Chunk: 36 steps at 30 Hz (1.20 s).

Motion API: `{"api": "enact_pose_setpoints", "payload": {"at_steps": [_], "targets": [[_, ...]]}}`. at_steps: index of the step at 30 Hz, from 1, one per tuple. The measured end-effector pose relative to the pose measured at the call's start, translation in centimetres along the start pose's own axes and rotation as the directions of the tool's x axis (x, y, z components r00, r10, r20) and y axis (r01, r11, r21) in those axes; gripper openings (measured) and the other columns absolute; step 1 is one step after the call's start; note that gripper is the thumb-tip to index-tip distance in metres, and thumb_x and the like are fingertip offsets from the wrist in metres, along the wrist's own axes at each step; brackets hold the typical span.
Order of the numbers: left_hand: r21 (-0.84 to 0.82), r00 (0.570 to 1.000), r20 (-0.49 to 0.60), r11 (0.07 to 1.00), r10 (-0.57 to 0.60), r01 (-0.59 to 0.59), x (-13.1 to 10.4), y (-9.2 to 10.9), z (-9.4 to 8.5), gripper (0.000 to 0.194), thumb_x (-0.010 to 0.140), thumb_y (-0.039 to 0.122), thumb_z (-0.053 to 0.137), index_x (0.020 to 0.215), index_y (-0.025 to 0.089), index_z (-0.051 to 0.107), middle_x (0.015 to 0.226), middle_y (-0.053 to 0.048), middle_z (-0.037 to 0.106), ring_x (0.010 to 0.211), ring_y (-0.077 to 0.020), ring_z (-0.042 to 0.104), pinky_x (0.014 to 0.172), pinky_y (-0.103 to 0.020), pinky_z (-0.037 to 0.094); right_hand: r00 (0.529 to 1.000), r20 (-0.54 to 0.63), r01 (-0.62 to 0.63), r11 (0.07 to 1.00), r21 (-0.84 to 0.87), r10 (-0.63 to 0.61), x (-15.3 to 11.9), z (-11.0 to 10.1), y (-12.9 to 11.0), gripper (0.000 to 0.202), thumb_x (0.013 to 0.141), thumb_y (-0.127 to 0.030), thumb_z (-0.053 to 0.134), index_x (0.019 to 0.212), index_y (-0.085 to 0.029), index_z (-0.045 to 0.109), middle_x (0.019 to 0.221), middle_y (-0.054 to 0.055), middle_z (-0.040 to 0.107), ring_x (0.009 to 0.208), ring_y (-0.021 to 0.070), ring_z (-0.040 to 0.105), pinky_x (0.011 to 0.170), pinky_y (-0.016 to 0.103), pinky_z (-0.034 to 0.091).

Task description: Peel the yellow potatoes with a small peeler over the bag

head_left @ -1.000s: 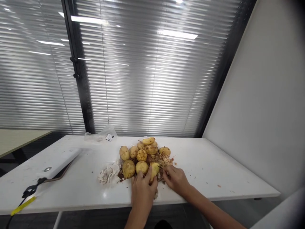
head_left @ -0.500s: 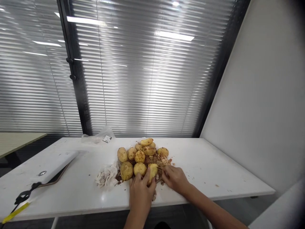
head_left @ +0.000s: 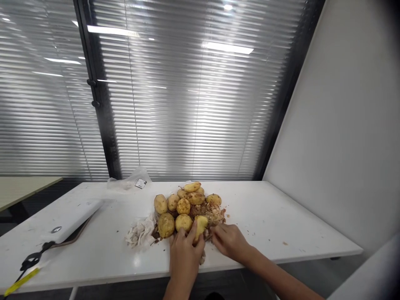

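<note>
A yellow, peeled-looking potato (head_left: pixel 201 223) is in the grip of my left hand (head_left: pixel 185 253) near the table's front edge. Close to its right side, my right hand (head_left: pixel 231 242) is closed in a pinch; whatever its fingers hold is hidden or too small to name. Just beyond both hands, several more potatoes lie heaped, among them a round one (head_left: pixel 183 206) in the middle and a large brownish one (head_left: pixel 166 225) at the left front. Brown and pale scraps (head_left: pixel 215 213) cover the surface around and under the heap.
Crumpled white tissue (head_left: pixel 140 232) lies left of the potatoes. A clear plastic bag (head_left: pixel 126 182) with a label rests at the table's back edge. On the left are a long white object (head_left: pixel 76 218), a black cord (head_left: pixel 31 259) and a yellow strip (head_left: pixel 21 281). Blinds hang behind the table.
My right hand has shifted slightly down, away from the potato's upper right side. My left hand keeps its grip on the potato. The view has moved very slightly.
</note>
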<state>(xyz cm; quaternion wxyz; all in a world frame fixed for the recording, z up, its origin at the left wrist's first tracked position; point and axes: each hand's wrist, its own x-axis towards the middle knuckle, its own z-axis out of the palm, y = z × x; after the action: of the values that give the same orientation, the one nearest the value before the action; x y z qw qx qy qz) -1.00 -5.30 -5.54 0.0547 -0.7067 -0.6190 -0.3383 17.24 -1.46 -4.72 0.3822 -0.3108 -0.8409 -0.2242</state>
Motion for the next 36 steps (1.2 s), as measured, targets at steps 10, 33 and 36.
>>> {"api": "enact_pose_setpoints", "payload": {"at_steps": [10, 33, 36], "targets": [[0.046, 0.999, 0.007, 0.998, 0.036, -0.036, -0.1, -0.4, 0.3, 0.039, 0.086, 0.034, 0.054, 0.124, 0.025, 0.06, 0.082, -0.006, 0.063, 0.079, -0.0225, 0.059, 0.075, -0.037, 0.042, 0.998, -0.004, -0.055, 0.998, 0.043, 0.055, 0.0, -0.2, 0.1, 0.013, 0.087, -0.012, 0.043, 0.082, -0.019, 0.053, 0.061, -0.001, 0.057, 0.052, 0.0126, 0.054, 0.049, 0.024, 0.036], [0.022, 1.0, 0.005, 0.999, 0.028, -0.029, 0.0, -0.3, 0.2, 0.039, 0.085, 0.032, 0.057, 0.124, 0.027, 0.06, 0.083, -0.005, 0.064, 0.079, -0.0229, 0.061, 0.077, -0.038, 0.046, 0.987, -0.105, -0.119, 0.993, 0.011, 0.119, 0.6, 1.6, -1.9, 0.016, 0.089, -0.012, 0.042, 0.081, -0.018, 0.054, 0.061, 0.001, 0.059, 0.053, 0.0135, 0.056, 0.051, 0.024, 0.04], [0.04, 0.999, -0.008, 0.999, 0.033, -0.033, -0.1, -0.4, 0.3, 0.038, 0.084, 0.032, 0.057, 0.122, 0.026, 0.061, 0.084, -0.006, 0.064, 0.08, -0.0232, 0.061, 0.077, -0.038, 0.046, 0.966, -0.161, -0.209, 0.978, -0.022, 0.202, 0.8, 1.2, -1.2, 0.016, 0.089, -0.013, 0.043, 0.078, -0.018, 0.053, 0.059, 0.0, 0.057, 0.051, 0.0133, 0.056, 0.049, 0.024, 0.038]]}}
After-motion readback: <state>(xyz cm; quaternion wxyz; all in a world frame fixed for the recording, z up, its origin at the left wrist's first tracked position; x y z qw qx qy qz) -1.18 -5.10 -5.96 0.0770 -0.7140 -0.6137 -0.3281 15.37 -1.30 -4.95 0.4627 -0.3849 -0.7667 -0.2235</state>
